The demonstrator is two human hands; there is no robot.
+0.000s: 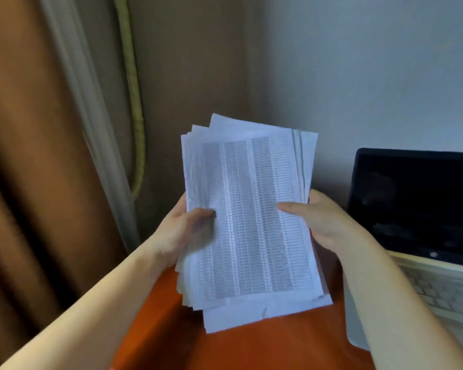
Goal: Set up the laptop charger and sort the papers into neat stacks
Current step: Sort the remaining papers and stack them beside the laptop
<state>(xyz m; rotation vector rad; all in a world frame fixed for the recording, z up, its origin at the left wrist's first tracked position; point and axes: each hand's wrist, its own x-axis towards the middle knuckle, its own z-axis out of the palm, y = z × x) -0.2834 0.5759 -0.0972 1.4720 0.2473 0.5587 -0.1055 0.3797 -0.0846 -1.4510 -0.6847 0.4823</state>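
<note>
A thick stack of white papers (251, 217), printed with dense tables, stands tilted upright above the orange table surface (251, 348). Its sheets are uneven, with edges fanned out at the top and bottom. My left hand (187, 231) grips the stack's left edge, thumb on the front sheet. On the right edge my right hand (318, 220) grips it the same way, thumb across the front. An open laptop (417, 204) with a dark screen and pale keyboard sits at the right. No charger is in view.
Brown curtains (38, 156) hang at the left, with a yellowish cord (134, 102) running down beside them. A pale wall (372, 62) rises behind the laptop. The orange surface ends close to the curtain.
</note>
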